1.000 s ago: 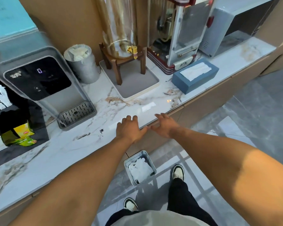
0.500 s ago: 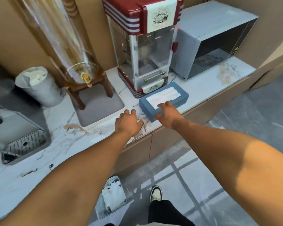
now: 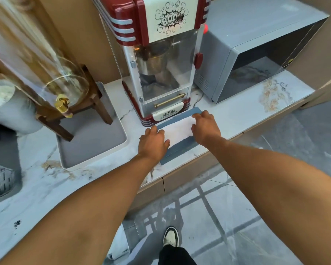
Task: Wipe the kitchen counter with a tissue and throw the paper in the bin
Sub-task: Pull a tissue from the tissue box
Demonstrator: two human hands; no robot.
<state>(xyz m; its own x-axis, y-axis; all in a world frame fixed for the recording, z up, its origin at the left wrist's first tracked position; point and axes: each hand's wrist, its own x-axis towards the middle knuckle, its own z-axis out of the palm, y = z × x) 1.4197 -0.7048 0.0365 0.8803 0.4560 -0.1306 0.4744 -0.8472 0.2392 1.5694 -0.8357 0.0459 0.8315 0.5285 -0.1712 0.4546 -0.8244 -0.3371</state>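
Observation:
A blue tissue box (image 3: 182, 149) lies near the front edge of the marble counter (image 3: 237, 119), just before the popcorn machine. A white tissue (image 3: 178, 131) shows in its top slot. My left hand (image 3: 153, 143) lies over the box's left end and presses down on it. My right hand (image 3: 205, 127) is at the right end, fingers curled onto the tissue. Small dark specks (image 3: 17, 223) mark the counter far to the left. On the floor below, a grey bin (image 3: 127, 233) is mostly hidden by my left forearm.
Behind the box stand a red popcorn machine (image 3: 161, 60) and a grey microwave (image 3: 256, 54). To the left are a glass drink dispenser on a wooden stand (image 3: 65, 88) over a grey tray (image 3: 92, 142), a grey canister (image 3: 10, 109) and a drip grate (image 3: 0, 181). My shoe (image 3: 170, 237) is on the tiled floor.
The view has shifted right along the counter. Both hands moved from the counter edge onto the tissue box, the left now on its left end, the right on the tissue.

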